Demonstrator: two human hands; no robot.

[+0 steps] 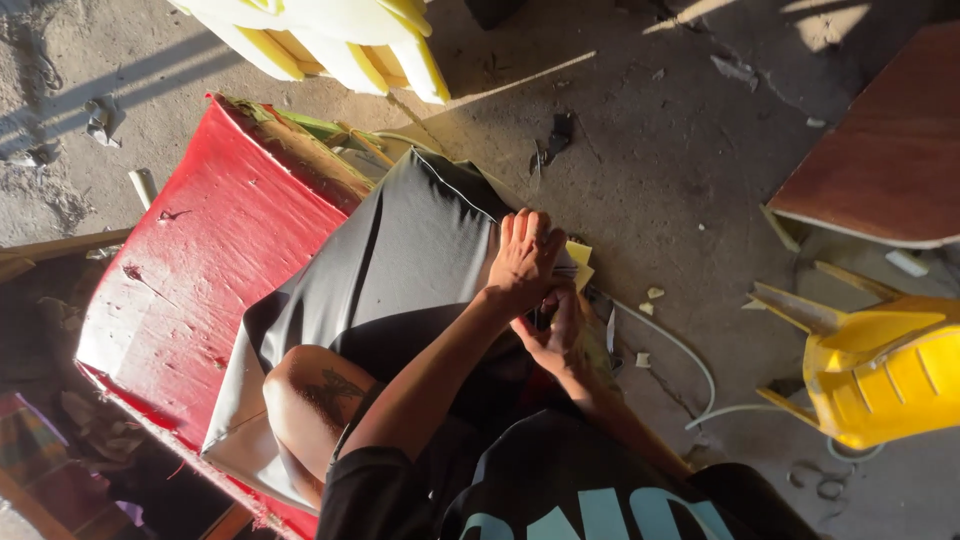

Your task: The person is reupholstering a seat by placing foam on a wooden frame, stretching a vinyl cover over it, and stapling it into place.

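I kneel on a black leatherette cover (400, 250) stretched over a cushion with yellow foam (579, 262) showing at its far edge. My left hand (524, 260) lies flat on that edge, fingers together, pressing the cover down. Just below it, my right hand (556, 335) is curled around a small dark tool that is mostly hidden. A white hose (690, 355) runs from there across the floor. The black cushion rests on a red padded seat panel (200, 260).
A yellow plastic chair (880, 370) lies on its side at the right, under a brown board (890, 150). Yellow foam pieces (340, 40) are stacked at the top. Foam scraps and debris dot the concrete floor (660, 180).
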